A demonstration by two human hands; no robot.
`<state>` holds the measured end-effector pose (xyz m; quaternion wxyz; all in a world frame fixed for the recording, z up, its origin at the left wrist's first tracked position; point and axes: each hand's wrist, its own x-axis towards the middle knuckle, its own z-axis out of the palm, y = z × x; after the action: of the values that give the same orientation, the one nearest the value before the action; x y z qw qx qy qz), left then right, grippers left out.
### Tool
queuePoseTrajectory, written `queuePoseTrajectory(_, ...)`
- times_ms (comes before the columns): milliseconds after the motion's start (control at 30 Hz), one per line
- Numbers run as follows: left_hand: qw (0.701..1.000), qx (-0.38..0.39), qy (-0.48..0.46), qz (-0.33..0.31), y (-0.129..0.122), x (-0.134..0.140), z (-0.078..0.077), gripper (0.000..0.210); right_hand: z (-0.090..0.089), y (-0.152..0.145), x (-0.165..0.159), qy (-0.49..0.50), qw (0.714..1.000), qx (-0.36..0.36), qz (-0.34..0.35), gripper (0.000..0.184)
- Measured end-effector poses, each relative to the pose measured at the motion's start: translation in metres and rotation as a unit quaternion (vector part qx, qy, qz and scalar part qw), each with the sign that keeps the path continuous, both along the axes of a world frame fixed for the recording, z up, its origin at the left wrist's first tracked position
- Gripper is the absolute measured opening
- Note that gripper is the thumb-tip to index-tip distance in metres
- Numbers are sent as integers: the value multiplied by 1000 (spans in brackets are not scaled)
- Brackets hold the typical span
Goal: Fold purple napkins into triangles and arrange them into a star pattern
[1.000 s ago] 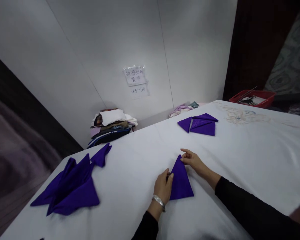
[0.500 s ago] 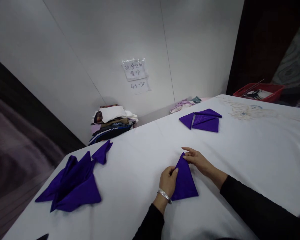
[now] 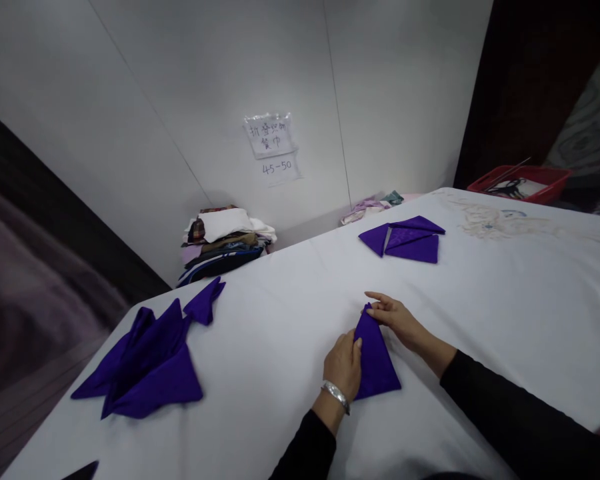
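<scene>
A purple cloth napkin [image 3: 379, 363], folded into a tapering shape with its tip pointing away from me, is between my hands. My left hand [image 3: 343, 363], with a silver bangle at the wrist, grips its left edge, the thumb lying on top. At the tip, my right hand [image 3: 391, 317] pinches the cloth between thumb and fingers, with the index finger stretched out. Part of the napkin's left side is hidden behind my left hand.
On the white-covered table [image 3: 280, 347] lie a purple folded napkin [image 3: 153, 373] at left, a smaller purple piece [image 3: 205, 301] beside it, and folded purple pieces [image 3: 410, 241] at the back. Beyond the edge are stacked cloths [image 3: 225, 240] and a red basket [image 3: 545, 183].
My left hand has shifted slightly to the right along with the lower part of the napkin. The right hand keeps its pinch at the tip.
</scene>
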<state>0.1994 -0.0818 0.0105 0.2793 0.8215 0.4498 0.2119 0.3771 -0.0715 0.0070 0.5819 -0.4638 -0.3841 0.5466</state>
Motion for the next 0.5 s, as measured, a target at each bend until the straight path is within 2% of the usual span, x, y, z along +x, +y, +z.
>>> queuePoseTrajectory(267, 998, -29, 53, 23, -6, -3, -1, 40, 1, 1, 0, -20, 999, -5, -32, 59)
queuePoseTrajectory(500, 998, -26, 46, 42, -4, -5, 1, 39, -5, 1, 0, 25, 999, -27, 7, 58)
